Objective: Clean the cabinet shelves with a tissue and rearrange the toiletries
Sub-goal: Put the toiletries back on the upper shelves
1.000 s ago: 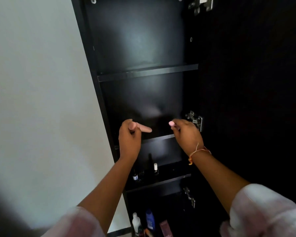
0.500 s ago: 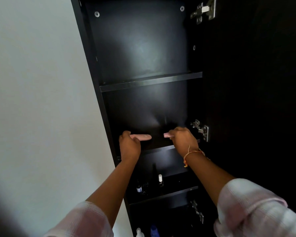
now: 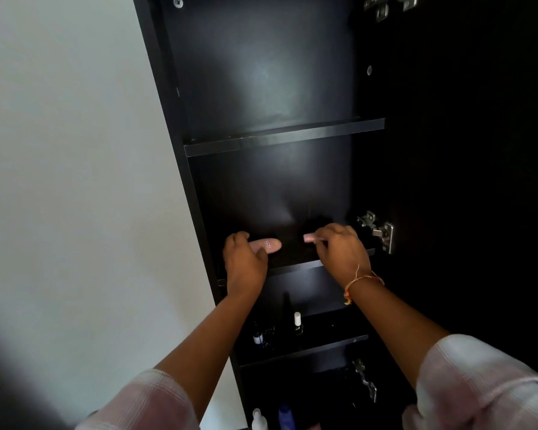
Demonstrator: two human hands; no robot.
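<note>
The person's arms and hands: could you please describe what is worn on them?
Both forearms are bare, with pale pink, faintly checked sleeves pushed up towards the elbows. The right wrist carries a thin orange-and-yellow thread bracelet with a loose tassel end. No rings, watch or gloves show.

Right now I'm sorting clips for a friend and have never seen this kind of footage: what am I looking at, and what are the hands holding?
It is one picture from a camera worn on a person's head, looking down their arms into a tall black cabinet. The left hand has its grip on a pale pink tube; the right hand pinches a smaller pink item, too hidden to name. Both are at the middle shelf. Small bottles stand on the shelf below.
</note>
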